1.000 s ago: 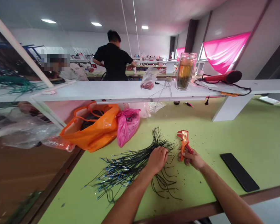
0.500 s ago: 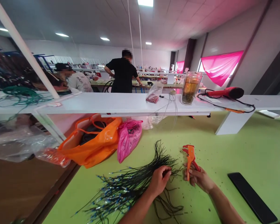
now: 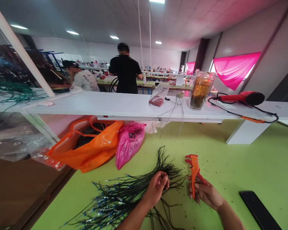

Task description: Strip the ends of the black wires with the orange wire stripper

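Your left hand (image 3: 156, 188) is curled closed, its fingers pinching a few strands at the right end of the bundle of black wires (image 3: 124, 195), which lies blue-tipped on the green table (image 3: 230, 159). Your right hand (image 3: 205, 193), just right of the bundle, wraps its fingers around the handles of the orange wire strippers (image 3: 194, 172), held upright. A black phone (image 3: 259, 212) lies well right of the bundle, a pink plastic bag (image 3: 129, 145) and an orange plastic bag (image 3: 86, 143) sit just beyond it, and small wire bits speckle the table around it
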Demonstrator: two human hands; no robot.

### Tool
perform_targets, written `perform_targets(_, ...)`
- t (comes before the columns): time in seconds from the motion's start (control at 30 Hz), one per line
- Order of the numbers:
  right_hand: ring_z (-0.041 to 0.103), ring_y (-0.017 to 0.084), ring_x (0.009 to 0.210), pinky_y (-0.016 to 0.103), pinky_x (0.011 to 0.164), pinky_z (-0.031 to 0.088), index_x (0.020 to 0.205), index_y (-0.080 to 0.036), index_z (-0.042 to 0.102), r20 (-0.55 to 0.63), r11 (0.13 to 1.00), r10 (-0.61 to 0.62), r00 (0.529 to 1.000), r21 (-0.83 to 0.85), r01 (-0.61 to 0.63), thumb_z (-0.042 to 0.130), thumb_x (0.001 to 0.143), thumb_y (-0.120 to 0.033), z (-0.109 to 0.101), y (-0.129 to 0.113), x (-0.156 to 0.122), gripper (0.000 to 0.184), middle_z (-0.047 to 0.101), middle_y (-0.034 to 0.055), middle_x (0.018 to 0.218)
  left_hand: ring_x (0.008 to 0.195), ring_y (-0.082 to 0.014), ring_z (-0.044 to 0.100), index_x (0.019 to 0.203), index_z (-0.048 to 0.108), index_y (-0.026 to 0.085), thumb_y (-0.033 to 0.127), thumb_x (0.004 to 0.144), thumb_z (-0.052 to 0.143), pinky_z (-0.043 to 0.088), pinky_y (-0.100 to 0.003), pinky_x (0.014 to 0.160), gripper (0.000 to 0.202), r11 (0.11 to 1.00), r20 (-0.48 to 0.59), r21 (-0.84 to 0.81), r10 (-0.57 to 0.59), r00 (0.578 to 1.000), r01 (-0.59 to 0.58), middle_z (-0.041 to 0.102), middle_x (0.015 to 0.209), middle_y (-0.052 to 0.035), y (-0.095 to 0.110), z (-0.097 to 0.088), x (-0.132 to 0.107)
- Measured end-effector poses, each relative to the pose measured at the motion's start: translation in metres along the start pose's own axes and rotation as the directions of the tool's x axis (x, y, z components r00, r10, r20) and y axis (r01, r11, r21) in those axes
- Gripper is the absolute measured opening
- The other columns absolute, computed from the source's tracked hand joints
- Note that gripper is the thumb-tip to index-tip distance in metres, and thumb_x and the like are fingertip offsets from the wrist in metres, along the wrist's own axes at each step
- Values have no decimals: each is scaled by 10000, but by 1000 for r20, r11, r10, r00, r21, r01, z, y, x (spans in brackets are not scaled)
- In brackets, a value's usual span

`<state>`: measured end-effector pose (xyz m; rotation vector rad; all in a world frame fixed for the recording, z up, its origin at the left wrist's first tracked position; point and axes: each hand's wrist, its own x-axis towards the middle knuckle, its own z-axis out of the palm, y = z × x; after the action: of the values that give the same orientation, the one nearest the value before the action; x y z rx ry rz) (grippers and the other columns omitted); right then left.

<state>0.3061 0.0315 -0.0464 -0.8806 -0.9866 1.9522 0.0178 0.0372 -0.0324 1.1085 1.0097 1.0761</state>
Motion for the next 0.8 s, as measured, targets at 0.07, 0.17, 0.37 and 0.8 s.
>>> perform_targets(0.07, 795, 217, 787, 223, 521, 512, 1214, -217, 742, -5, 1000, -6, 1000, -4, 6, 933, 839, -457, 0, 0, 0, 485, 758, 82, 923, 667, -156, 555, 869, 561, 224, 918, 728, 747, 479, -330, 708, 732, 1000, 1, -27, -13, 1000, 13, 618, 736, -1, 2, 1, 1)
perform_targets(0.17, 788, 232, 790, 231, 509, 498, 1189, -212, 744, -28, 997, -30, 999, -70, 28, 947, 811, -502, 3, 2, 0, 517, 759, 84, 916, 634, -135, 541, 852, 587, 206, 888, 697, 793, 478, -318, 686, 729, 1000, 21, -2, -28, 999, 28, 634, 724, -1, 5, 3, 0)
perform_targets(0.37, 705, 209, 715, 274, 528, 512, 1107, -169, 737, -105, 936, -132, 986, -340, 89, 935, 807, -571, 18, 5, 0, 539, 776, 90, 862, 613, -138, 559, 853, 683, 182, 733, 635, 881, 464, -305, 651, 625, 994, 30, 95, -51, 998, 48, 683, 689, -8, 11, 9, -7)
perform_targets(0.8, 738, 187, 869, 254, 629, 574, 1274, -133, 696, 101, 933, 43, 994, -359, -4, 874, 921, -381, 42, -1, -57, 467, 789, 106, 1053, 707, -161, 606, 860, 735, 185, 778, 625, 930, 507, -318, 743, 667, 985, 24, 22, -172, 985, 172, 723, 750, -14, 7, -10, -20)
